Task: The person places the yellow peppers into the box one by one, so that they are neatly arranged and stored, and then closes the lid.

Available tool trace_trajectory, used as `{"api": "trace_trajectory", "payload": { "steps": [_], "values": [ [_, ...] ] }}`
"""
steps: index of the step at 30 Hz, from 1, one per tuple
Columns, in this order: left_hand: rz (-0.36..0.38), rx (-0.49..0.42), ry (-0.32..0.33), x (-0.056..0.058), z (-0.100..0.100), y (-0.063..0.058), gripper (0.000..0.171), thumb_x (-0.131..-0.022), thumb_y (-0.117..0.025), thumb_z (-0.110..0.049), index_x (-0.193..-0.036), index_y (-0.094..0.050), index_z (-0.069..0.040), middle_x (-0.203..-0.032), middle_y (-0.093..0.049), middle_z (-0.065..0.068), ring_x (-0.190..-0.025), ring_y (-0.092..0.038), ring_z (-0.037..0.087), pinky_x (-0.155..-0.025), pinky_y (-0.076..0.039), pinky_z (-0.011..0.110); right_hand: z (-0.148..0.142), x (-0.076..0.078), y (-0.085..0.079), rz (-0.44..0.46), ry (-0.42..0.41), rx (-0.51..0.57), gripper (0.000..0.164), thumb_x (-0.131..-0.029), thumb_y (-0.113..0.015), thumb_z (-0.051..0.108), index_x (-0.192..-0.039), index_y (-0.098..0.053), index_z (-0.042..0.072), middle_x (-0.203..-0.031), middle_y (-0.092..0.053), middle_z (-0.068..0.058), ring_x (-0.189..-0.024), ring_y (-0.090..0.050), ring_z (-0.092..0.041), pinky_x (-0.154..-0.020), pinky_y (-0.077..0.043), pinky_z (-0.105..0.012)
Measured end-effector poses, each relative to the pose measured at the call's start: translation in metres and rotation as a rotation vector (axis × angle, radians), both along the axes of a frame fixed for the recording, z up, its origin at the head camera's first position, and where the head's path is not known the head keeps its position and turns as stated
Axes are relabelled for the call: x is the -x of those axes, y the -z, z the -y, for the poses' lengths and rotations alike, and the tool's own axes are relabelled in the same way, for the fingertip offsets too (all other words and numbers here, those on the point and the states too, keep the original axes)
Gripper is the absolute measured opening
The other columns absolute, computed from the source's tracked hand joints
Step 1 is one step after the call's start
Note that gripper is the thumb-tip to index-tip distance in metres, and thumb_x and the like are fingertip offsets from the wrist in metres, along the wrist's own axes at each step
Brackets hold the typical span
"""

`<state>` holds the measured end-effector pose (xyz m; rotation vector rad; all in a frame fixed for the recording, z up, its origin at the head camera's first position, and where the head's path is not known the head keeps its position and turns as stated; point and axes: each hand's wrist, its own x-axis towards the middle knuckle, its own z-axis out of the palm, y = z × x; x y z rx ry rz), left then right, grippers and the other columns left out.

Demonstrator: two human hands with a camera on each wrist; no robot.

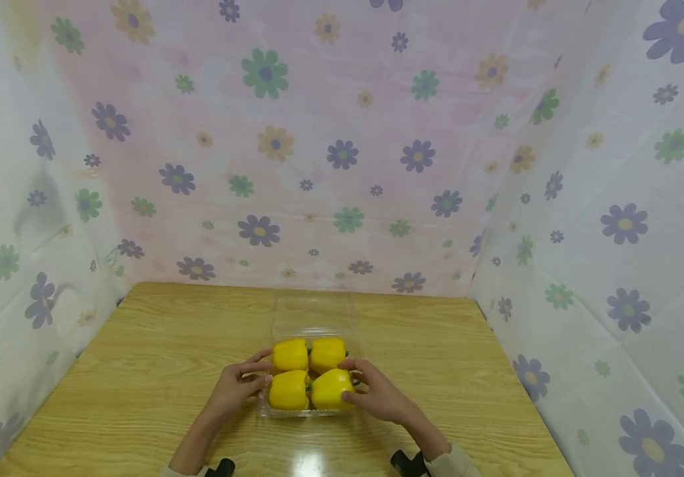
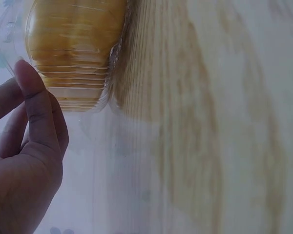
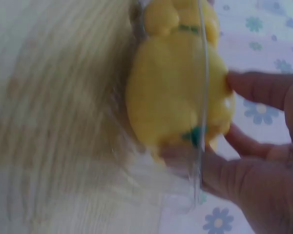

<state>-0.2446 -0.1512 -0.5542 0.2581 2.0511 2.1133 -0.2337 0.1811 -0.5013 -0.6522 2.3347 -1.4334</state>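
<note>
A clear plastic clamshell box (image 1: 264, 412) lies on the table with several yellow bell peppers in it, two at the back and two in front. My left hand (image 1: 231, 391) pinches the box's left rim between thumb and fingers; in the left wrist view the fingertips meet at the clear edge (image 2: 19, 73). With my right hand (image 1: 377, 394) I grip the front right bell pepper (image 1: 331, 389), its green stem (image 3: 193, 134) toward the fingers. Those fingers reach inside the box wall in the right wrist view. The front left pepper (image 1: 288, 391) sits beside it.
The box's transparent lid (image 1: 314, 313) is folded back toward the rear of the wooden table (image 1: 437, 358). Flower-patterned cloth (image 1: 294, 199) hangs behind and along both sides. Each wrist carries a black camera mount (image 1: 408, 462).
</note>
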Motion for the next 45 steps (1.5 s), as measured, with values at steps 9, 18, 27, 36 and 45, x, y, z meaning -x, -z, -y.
{"api": "trace_trajectory", "payload": {
  "steps": [9,18,27,36,45],
  "values": [
    [-0.003,-0.014,0.004,-0.001,0.0,-0.003,0.038,-0.095,-0.071,-0.006,-0.126,-0.064,0.014,-0.161,-0.033,0.024,-0.107,-0.07,0.022,-0.066,-0.058,0.023,0.013,-0.013,0.005,-0.182,0.105,-0.016,0.043,-0.099,-0.067,0.012,-0.138,-0.052,0.003,-0.142,-0.045,-0.02,-0.137,-0.041,-0.044,-0.106,-0.041,-0.068],
    [-0.003,-0.004,-0.001,-0.001,0.0,-0.002,0.038,-0.096,-0.07,-0.006,-0.128,-0.063,0.014,-0.161,-0.033,0.025,-0.102,-0.07,0.015,-0.066,-0.058,0.022,0.01,-0.009,0.014,-0.23,0.247,0.197,0.036,-0.099,-0.064,0.004,-0.133,-0.056,-0.001,-0.14,-0.054,-0.018,-0.14,-0.042,-0.041,-0.116,-0.029,-0.064],
    [0.022,0.006,-0.02,-0.001,-0.002,-0.002,0.038,-0.094,-0.072,-0.006,-0.126,-0.064,0.012,-0.161,-0.035,0.022,-0.1,-0.07,0.014,-0.066,-0.057,0.022,-0.005,0.012,0.032,-0.21,0.438,0.404,0.033,-0.099,-0.061,-0.001,-0.13,-0.058,-0.011,-0.139,-0.054,-0.03,-0.134,-0.052,-0.028,-0.116,-0.037,-0.048],
    [0.014,-0.004,-0.012,-0.003,-0.003,-0.003,0.038,-0.095,-0.071,-0.005,-0.126,-0.063,0.014,-0.161,-0.033,0.025,-0.097,-0.07,0.013,-0.065,-0.057,0.022,-0.016,0.021,0.035,-0.024,0.528,0.436,0.041,-0.103,-0.058,0.008,-0.139,-0.051,-0.01,-0.144,-0.05,-0.029,-0.135,-0.048,-0.041,-0.1,-0.048,-0.018],
    [0.01,-0.005,-0.012,-0.001,-0.001,-0.002,0.038,-0.095,-0.071,-0.006,-0.126,-0.064,0.014,-0.161,-0.034,0.024,-0.096,-0.071,0.013,-0.065,-0.057,0.022,-0.027,0.038,0.037,0.21,0.407,0.478,0.058,-0.106,-0.054,0.013,-0.153,-0.031,-0.011,-0.153,-0.038,-0.034,-0.141,-0.044,-0.041,-0.109,-0.047,-0.033]
  ]
}}
